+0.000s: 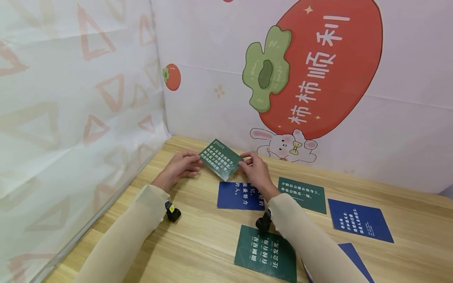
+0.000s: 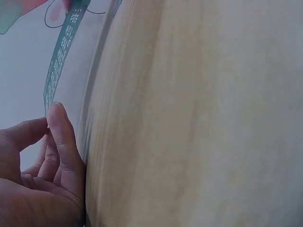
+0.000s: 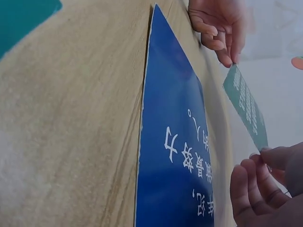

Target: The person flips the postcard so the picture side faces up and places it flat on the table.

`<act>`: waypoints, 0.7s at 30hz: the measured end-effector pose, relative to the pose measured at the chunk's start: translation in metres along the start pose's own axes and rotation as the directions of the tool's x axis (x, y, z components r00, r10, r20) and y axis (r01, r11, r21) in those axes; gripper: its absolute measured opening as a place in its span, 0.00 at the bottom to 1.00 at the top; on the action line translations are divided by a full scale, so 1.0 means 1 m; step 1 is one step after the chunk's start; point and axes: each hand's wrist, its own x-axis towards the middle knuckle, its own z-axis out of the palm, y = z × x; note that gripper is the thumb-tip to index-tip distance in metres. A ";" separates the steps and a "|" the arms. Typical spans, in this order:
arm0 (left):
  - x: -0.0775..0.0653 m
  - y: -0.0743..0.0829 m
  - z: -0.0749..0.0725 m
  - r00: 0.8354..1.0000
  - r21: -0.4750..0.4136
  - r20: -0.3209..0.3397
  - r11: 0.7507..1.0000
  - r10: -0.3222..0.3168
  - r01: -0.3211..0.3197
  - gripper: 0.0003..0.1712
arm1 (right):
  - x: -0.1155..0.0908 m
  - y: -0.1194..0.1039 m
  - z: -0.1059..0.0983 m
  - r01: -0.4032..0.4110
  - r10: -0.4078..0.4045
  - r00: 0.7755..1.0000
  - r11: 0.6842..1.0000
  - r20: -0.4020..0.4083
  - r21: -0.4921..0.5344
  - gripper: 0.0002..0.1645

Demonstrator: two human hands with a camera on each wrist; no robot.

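Note:
A green card with white writing (image 1: 221,159) is held up above the far left of the wooden table, tilted. My left hand (image 1: 182,165) pinches its left corner between thumb and forefinger; in the left wrist view the card (image 2: 61,56) shows nearly edge-on above those fingertips. At the card's right corner my right hand (image 1: 257,169) pinches it, as the right wrist view also shows, with the card (image 3: 245,106) stretched between both hands. Below the right hand lies a blue card (image 1: 231,195), partly hidden by that wrist.
More cards lie on the table (image 1: 191,243): a green one (image 1: 308,194) and a blue one (image 1: 361,220) to the right, a green one (image 1: 265,251) nearer, and a blue one (image 1: 355,259) partly under the right sleeve. Printed sheets (image 1: 209,110) line the back and left sides.

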 end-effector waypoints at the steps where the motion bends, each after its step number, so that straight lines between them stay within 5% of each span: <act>1: 0.000 0.000 0.000 1.000 0.003 0.000 1.000 -0.001 0.001 0.25 | 0.001 0.000 0.001 -0.004 0.004 1.000 1.000 -0.007 -0.021 0.19; 10: -0.003 0.003 0.006 1.000 0.041 -0.005 0.999 -0.002 0.002 0.19 | 0.005 0.003 0.004 -0.046 0.038 0.998 0.987 -0.053 -0.157 0.17; 21: -0.004 0.002 0.008 1.000 0.045 -0.014 0.999 -0.007 0.007 0.20 | 0.008 0.003 0.006 -0.106 0.107 0.994 0.993 0.014 -0.054 0.27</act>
